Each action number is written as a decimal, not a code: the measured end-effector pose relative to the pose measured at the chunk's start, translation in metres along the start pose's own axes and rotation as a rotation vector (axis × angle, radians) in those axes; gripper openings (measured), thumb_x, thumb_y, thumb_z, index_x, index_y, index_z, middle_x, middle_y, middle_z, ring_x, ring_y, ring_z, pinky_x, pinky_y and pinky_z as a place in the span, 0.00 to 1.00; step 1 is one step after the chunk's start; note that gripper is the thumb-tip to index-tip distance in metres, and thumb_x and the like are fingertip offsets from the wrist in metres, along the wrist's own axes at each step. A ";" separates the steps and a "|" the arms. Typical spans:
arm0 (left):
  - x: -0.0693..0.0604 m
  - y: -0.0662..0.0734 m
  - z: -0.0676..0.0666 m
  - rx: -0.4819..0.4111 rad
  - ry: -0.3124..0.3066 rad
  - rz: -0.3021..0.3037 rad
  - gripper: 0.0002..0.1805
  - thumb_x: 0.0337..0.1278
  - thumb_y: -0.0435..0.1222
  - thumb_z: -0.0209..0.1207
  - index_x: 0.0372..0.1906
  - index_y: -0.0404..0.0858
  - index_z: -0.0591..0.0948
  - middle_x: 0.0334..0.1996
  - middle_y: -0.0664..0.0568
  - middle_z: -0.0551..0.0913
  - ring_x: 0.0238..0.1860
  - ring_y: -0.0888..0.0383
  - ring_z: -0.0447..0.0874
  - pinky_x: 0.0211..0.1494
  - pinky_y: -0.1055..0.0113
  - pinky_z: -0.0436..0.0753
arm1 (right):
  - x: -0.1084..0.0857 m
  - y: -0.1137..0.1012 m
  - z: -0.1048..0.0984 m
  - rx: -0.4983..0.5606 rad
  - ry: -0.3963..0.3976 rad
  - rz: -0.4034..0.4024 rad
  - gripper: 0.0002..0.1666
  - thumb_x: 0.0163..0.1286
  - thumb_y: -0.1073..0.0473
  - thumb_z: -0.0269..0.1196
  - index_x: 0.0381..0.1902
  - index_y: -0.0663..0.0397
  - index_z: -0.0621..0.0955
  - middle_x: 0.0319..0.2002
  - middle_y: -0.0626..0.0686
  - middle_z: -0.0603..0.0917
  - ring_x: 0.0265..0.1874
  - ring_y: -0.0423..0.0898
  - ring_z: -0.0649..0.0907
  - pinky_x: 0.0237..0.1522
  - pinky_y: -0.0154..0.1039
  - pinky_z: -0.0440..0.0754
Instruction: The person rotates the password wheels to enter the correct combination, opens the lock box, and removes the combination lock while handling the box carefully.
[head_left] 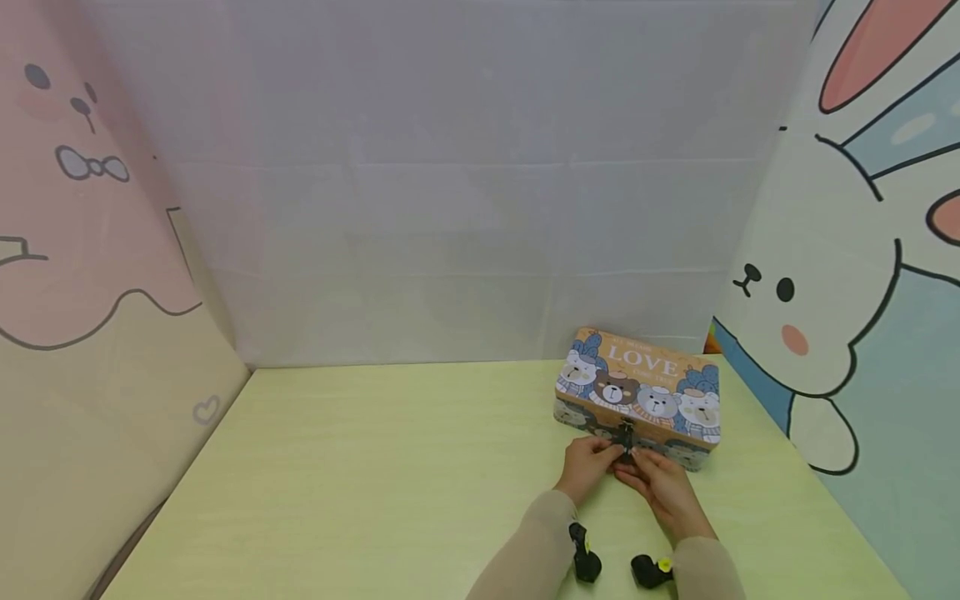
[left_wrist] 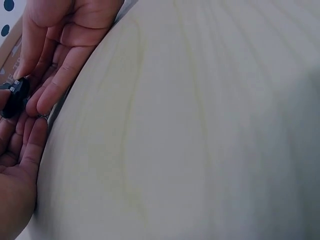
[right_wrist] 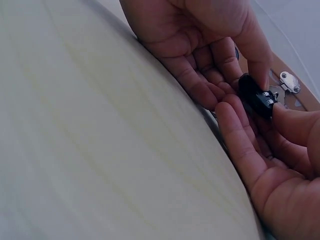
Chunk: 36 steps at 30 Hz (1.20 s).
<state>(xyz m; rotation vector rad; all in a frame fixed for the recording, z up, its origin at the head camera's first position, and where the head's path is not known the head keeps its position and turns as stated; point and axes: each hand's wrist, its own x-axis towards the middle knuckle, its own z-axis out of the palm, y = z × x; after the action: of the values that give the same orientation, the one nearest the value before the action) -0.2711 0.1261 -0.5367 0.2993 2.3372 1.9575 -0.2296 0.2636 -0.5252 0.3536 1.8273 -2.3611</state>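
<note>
A tin box (head_left: 637,392) with cartoon bears and the word LOVE on its lid stands at the table's right rear, its lid down. At its front a small black padlock (head_left: 627,432) with white marks hangs by the metal clasp (right_wrist: 289,82). My left hand (head_left: 587,468) pinches the padlock from the left, thumb on it. From the other side my right hand (head_left: 667,490) grips it too, thumb against its edge. In the right wrist view the black padlock body (right_wrist: 254,96) lies between both thumbs, fingers curled underneath. Fingers partly hide it in the left wrist view.
The pale yellow-green table (head_left: 360,475) stretches to the left of the box. A white cloth wall (head_left: 450,208) rises behind, and a rabbit-printed panel (head_left: 825,333) stands close on the right. Black devices with yellow spots (head_left: 585,557) sit at the wrists.
</note>
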 end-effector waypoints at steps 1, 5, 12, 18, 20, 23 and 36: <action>0.000 0.000 0.000 0.001 0.002 -0.002 0.10 0.60 0.37 0.65 0.32 0.33 0.88 0.24 0.58 0.84 0.25 0.70 0.74 0.30 0.73 0.75 | 0.000 0.000 0.000 0.001 -0.001 -0.001 0.28 0.82 0.66 0.40 0.72 0.80 0.52 0.38 0.52 0.82 0.38 0.40 0.86 0.50 0.36 0.81; 0.000 0.000 0.000 0.002 0.010 -0.012 0.10 0.60 0.37 0.65 0.31 0.34 0.88 0.24 0.58 0.83 0.25 0.69 0.74 0.30 0.73 0.75 | 0.000 -0.001 0.000 0.001 -0.003 -0.001 0.29 0.82 0.66 0.40 0.72 0.80 0.51 0.39 0.52 0.82 0.38 0.40 0.86 0.51 0.36 0.81; 0.000 -0.001 -0.001 -0.024 0.033 -0.046 0.08 0.53 0.34 0.63 0.34 0.34 0.88 0.26 0.57 0.84 0.28 0.68 0.76 0.34 0.71 0.77 | -0.001 0.000 0.001 0.004 0.005 -0.004 0.28 0.82 0.66 0.39 0.72 0.81 0.52 0.38 0.52 0.82 0.38 0.40 0.86 0.50 0.36 0.81; 0.000 -0.005 -0.002 -0.069 0.000 -0.029 0.11 0.51 0.32 0.66 0.40 0.32 0.88 0.30 0.56 0.86 0.31 0.68 0.80 0.37 0.72 0.78 | -0.001 0.001 0.001 -0.004 -0.003 -0.002 0.28 0.82 0.65 0.40 0.71 0.80 0.53 0.38 0.52 0.83 0.38 0.40 0.86 0.50 0.36 0.81; 0.002 -0.007 -0.002 -0.068 -0.010 -0.007 0.11 0.52 0.32 0.66 0.40 0.31 0.88 0.30 0.54 0.87 0.31 0.68 0.80 0.37 0.72 0.79 | -0.001 0.000 0.001 -0.004 -0.006 -0.004 0.28 0.82 0.65 0.40 0.71 0.81 0.53 0.38 0.52 0.83 0.38 0.40 0.86 0.51 0.36 0.81; 0.004 -0.008 -0.003 -0.076 -0.022 0.016 0.10 0.53 0.32 0.67 0.39 0.30 0.88 0.30 0.52 0.88 0.31 0.68 0.80 0.37 0.73 0.79 | 0.000 0.000 0.000 -0.005 -0.005 -0.007 0.28 0.82 0.65 0.40 0.71 0.81 0.54 0.38 0.52 0.83 0.38 0.40 0.86 0.51 0.36 0.81; 0.002 -0.008 -0.003 -0.068 -0.029 0.027 0.09 0.55 0.32 0.68 0.38 0.30 0.89 0.32 0.50 0.89 0.32 0.68 0.80 0.37 0.72 0.79 | -0.001 -0.001 0.000 -0.014 -0.013 -0.006 0.28 0.82 0.65 0.40 0.71 0.81 0.53 0.38 0.52 0.83 0.38 0.39 0.86 0.50 0.36 0.81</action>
<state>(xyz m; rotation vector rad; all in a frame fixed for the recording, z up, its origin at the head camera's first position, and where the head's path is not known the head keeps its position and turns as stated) -0.2746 0.1222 -0.5435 0.3533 2.2544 2.0257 -0.2291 0.2633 -0.5242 0.3307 1.8412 -2.3476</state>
